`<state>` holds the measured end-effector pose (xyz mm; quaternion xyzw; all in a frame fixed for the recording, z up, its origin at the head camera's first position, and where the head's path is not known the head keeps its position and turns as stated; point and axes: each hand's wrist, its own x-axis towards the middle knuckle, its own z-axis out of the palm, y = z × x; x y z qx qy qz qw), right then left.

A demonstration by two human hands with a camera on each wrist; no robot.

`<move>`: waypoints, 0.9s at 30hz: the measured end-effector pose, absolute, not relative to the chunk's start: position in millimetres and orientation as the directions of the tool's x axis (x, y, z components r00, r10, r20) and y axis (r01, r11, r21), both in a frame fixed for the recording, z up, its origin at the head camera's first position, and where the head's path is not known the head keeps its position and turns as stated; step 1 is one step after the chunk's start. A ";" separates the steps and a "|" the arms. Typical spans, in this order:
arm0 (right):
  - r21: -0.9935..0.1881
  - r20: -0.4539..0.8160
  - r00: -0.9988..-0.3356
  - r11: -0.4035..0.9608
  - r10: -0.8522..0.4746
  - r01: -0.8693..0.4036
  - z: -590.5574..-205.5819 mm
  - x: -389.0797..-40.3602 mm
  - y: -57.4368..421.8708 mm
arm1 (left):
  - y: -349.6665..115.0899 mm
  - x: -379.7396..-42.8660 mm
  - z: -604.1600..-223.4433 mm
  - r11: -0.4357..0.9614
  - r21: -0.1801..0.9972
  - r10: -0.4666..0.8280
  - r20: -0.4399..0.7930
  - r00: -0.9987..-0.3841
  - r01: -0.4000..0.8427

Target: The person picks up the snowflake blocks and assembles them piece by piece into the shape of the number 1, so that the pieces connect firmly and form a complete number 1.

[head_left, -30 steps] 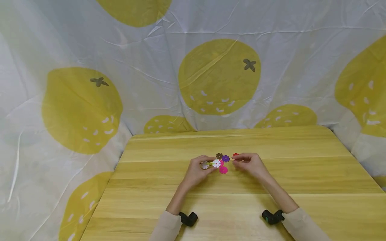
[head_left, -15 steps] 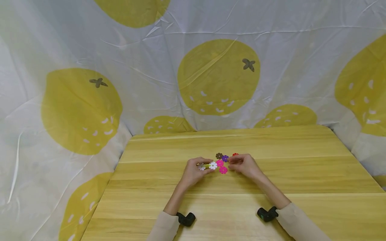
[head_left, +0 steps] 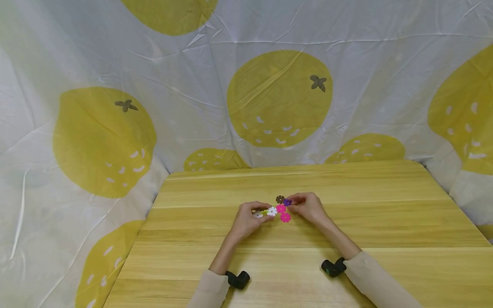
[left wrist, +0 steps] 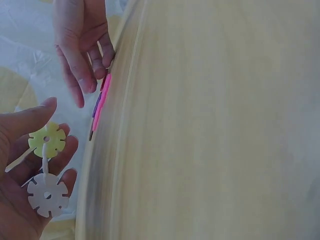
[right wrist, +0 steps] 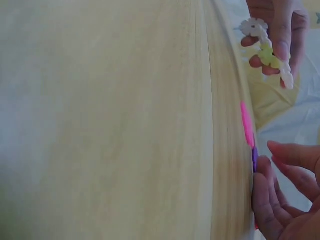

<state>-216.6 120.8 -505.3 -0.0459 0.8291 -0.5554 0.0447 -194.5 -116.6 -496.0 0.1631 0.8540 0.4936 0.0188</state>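
My left hand holds a joined piece of notched plastic snowflake discs between thumb and fingers, above the table. A white disc faces up at its right end; a yellow disc and another white disc show in the left wrist view. My right hand has its fingertips at a purple disc lying on the table. In the right wrist view its thumb stands apart from the purple disc. Two pink discs and a brown disc lie between the hands.
The wooden table spreads out on all sides of the hands. A fabric backdrop with yellow lemons hangs behind it. A black wrist device is on the left wrist and another black device on the right.
My right hand has moved left from the red disc to the purple one and now covers the red disc in the head view. The left hand drew slightly left with its joined discs, uncovering a pink disc.
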 end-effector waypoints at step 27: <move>-0.842 -0.029 -0.922 0.506 -0.386 -0.186 -502.9 -205.4 120.8 | -113.9 -193.0 -495.2 0.455 0.843 0.327 0.140 -0.935 0.286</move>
